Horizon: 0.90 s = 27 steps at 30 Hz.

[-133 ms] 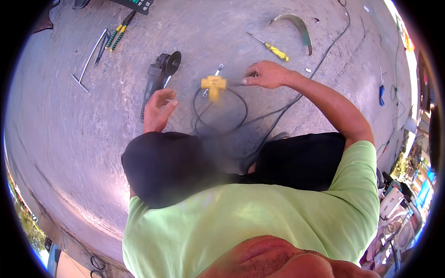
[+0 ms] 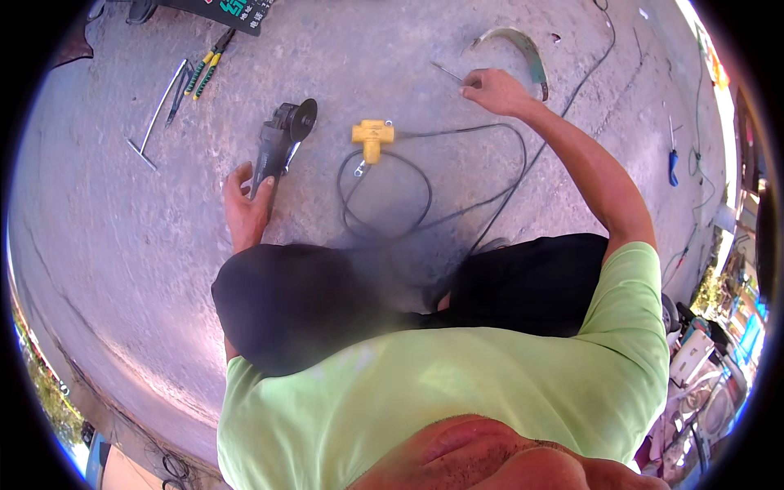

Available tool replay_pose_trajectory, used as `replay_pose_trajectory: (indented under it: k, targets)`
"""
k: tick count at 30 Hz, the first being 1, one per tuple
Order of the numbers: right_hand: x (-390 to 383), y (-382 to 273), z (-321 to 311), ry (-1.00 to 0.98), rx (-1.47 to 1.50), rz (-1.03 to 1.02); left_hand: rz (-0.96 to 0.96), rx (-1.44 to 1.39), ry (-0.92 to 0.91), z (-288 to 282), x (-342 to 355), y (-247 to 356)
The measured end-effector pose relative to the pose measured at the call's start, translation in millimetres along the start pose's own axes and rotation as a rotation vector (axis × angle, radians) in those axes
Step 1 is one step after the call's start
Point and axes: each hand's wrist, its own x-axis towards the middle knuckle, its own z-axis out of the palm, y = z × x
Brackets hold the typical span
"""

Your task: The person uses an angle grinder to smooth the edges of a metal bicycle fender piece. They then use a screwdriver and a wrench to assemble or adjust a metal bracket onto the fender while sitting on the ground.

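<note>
My left hand (image 2: 247,212) is closed around the rear body of a dark angle grinder (image 2: 273,147), thumb on one side and fingers on the other. The grinder lies on the floor, its black disc pointing away from me. My right hand (image 2: 496,91) reaches far right, fingers closed on a screwdriver (image 2: 447,73); its shaft sticks out leftward while the yellow handle is hidden beneath the hand. Between my hands lies a yellow T-shaped socket splitter (image 2: 372,139) with a looped black cable (image 2: 523,151). A shiny spanner (image 2: 359,169) shows partly from under the splitter.
Another spanner (image 2: 291,155) lies against the grinder. Far left are a T-handle bar (image 2: 155,114) and green-yellow pliers (image 2: 208,65). A curved guard-like strip (image 2: 535,61) lies beyond my right hand. A blue-handled screwdriver (image 2: 673,167) rests at the far right.
My left hand has come down and back onto the grinder's body. My right hand has left the cable beside the splitter and moved up and right onto the screwdriver.
</note>
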Motion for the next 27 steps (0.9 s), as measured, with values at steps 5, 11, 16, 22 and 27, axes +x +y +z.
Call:
replay_pose_trajectory:
  k: [5,11,16,22,27]
  targets:
    - [51.0,93.0,-35.9,0.525,-0.212,0.202,0.058,0.324,-0.066,14.0,26.0,-28.5]
    - [86.0,171.8,-34.0,0.446,-0.141,0.443,-0.05,0.426,-0.184,28.8,42.2,-20.3]
    - [81.1,165.8,-26.5,0.328,-0.152,0.385,-0.054,0.461,-0.231,19.8,46.2,-19.7]
    - [64.5,128.5,-24.9,0.288,0.638,0.297,-0.47,-0.412,-0.486,7.6,60.3,-31.0]
    - [28.3,18.6,-48.9,0.235,0.924,0.041,-0.683,-1.054,-0.444,14.4,44.5,-44.4]
